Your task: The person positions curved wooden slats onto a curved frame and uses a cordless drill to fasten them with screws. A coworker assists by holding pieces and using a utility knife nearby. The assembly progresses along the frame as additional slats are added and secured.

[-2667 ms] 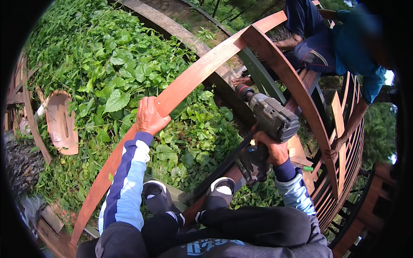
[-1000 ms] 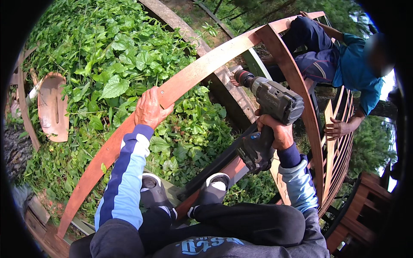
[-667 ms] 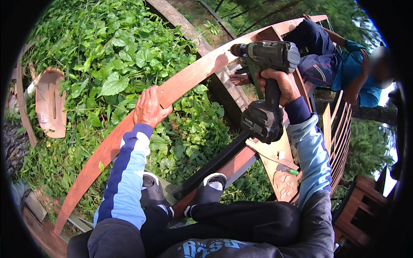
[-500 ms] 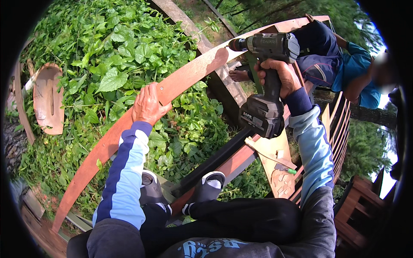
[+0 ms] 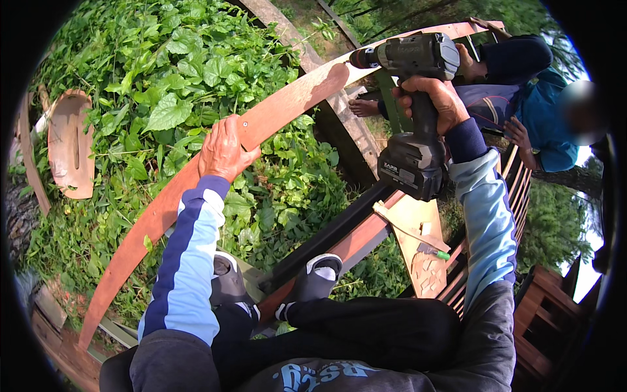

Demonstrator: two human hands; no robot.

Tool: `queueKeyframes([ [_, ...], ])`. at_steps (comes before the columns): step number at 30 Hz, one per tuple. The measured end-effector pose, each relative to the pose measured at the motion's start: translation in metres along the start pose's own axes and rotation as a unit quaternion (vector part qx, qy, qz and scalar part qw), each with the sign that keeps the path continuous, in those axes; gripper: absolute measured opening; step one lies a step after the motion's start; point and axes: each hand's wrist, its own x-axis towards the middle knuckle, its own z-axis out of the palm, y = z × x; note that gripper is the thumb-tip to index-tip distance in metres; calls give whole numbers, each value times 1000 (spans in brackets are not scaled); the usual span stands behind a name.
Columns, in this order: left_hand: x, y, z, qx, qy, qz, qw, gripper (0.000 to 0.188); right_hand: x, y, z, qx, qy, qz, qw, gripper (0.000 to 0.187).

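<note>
Left hand: the person's left hand (image 5: 225, 151) is closed around the long, curved, reddish-brown wooden beam (image 5: 281, 117), fingers across its upper face and thumb toward the near edge
Right hand: the person's right hand (image 5: 436, 104) is wrapped around the grip of the black and grey cordless drill (image 5: 418, 55)
Drill: held over the upper part of the beam with its red-banded chuck pointing left; whether its tip touches the wood cannot be told
Beam: sweeps from the lower left up to the upper right, with the small round metal screw head (image 5: 245, 124) in its face just beside the left hand
Footing: the dark grey slip-on shoe (image 5: 317, 277) on the right foot is by the straight reddish-brown timber (image 5: 366, 230)
Board: the pale flat wooden board (image 5: 408, 215) below the drill carries thin wood chips (image 5: 431, 277) and a small green-ended tool (image 5: 442, 255)
Co-worker: a person in a teal top (image 5: 552, 153) sits at the right, beyond the drill
Ground: leafy green vines (image 5: 163, 78) spread left of the beam, near a hollowed, pale brown wooden piece (image 5: 63, 147)
</note>
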Motion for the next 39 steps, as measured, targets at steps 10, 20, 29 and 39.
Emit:
queueKeyframes([
  [10, 0, -2, 2, -3, 8, 8, 1000, 73, 2, -9, -2, -33, 22, -14, 999, 18],
  [20, 0, -2, 2, -3, 0, 2, 1000, 75, 6, -5, -13, -8, 10, 12, 1000, 16],
  [29, 0, -3, 3, -2, -2, 6, 1000, 75, 10, -3, -21, 8, 9, 32, 999, 18],
  [39, 1, -2, 3, -6, 9, 0, 1000, 74, 19, -29, -9, -74, -20, 36, 996, 22],
])
